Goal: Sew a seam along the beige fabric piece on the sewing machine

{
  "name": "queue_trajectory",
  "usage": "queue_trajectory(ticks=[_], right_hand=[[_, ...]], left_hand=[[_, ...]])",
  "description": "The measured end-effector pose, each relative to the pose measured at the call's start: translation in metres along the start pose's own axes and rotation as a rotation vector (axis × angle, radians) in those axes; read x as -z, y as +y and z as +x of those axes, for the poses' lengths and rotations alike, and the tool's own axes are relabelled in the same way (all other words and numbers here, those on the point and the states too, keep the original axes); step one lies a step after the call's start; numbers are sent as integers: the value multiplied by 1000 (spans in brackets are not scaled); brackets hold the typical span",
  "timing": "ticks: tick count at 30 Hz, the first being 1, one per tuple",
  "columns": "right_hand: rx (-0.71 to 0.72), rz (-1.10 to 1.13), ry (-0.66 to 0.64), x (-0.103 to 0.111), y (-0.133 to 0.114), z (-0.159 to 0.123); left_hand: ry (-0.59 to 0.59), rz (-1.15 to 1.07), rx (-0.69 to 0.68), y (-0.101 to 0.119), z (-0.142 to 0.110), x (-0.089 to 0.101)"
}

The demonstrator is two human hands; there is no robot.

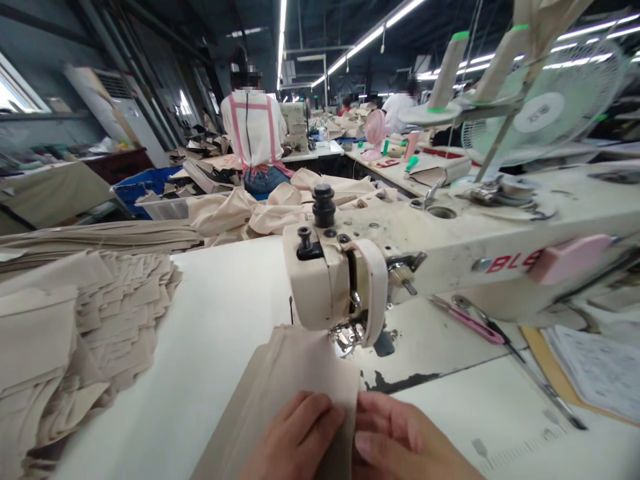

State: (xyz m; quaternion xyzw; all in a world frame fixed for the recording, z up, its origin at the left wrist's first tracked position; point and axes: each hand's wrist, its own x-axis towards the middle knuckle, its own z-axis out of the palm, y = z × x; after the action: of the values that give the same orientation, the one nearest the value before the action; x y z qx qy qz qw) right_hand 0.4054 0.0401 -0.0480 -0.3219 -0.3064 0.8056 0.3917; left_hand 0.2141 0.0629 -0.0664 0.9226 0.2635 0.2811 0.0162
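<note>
- Smooth white tabletop (210, 320) in front.
- Left hand (303, 433) lies curled on top of the beige cloth (305, 367); right hand (400, 437) touches its right edge; whether either pinches it, I cannot tell.
- The cloth, flat, layered and straight-edged, runs forward from both hands toward the shiny presser foot (347, 338).
- Cream sewing machine (315, 280), scuffed, with a rounded head.
- Beyond, a soft, crumpled fabric heap (225, 210).

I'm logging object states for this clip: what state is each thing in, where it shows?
Fabric: flat, far end at the presser foot
Left hand: on the fabric, fingers bent
Right hand: at the fabric's right edge, fingers bent; grip unclear
Sewing machine: running or stopped, cannot tell
Cut-piece pile: layered, edges uneven
Pink-handled tool: lying on the table
Large fan: spinning or still, cannot tell
Ceiling lights: lit
</note>
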Motion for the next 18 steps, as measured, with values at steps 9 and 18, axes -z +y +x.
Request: queue_trajectory(ticks=[9,18], right_hand=[[44,-180,321,1,3,25],[97,-323,356,15,35,22]], left_hand=[[-229,-503,581,-21,50,20],[-317,-575,880,-35,72,9]])
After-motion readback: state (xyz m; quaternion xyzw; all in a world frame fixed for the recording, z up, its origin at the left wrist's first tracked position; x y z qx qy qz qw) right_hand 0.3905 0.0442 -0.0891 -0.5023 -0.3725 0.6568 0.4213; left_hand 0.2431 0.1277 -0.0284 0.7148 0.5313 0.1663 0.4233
